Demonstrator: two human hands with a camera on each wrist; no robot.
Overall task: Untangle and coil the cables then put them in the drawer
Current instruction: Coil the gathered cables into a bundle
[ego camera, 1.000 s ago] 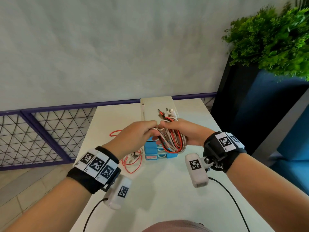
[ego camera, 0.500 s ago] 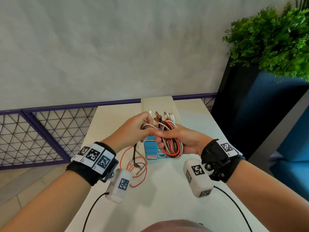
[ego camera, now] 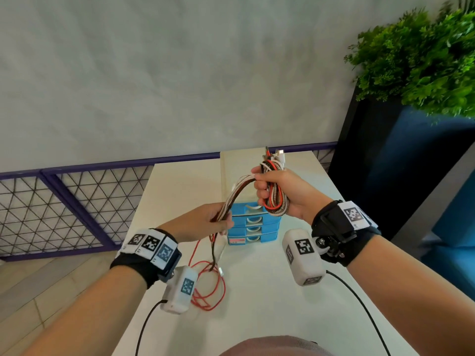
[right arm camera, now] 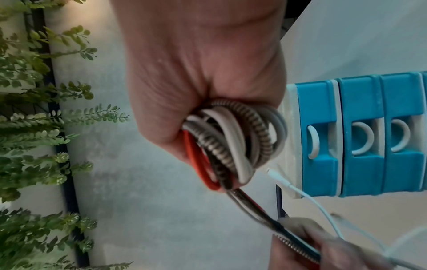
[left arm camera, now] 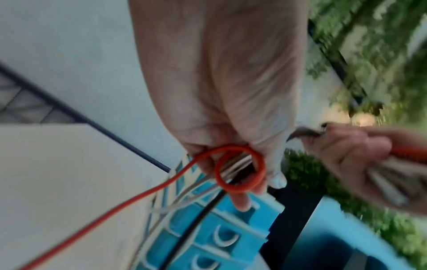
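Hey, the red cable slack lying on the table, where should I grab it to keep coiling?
Probably take the loose red cable on the strand hanging just below the left hand, coming from above. That part hangs free, while the loops on the table overlap and may snag. The right hand holds the coil.

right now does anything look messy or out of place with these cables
Yes. The red cable trails off the coil in the right hand and lies in a loose tangle on the table. One small red loop has wound round the strands pinched by the left hand.
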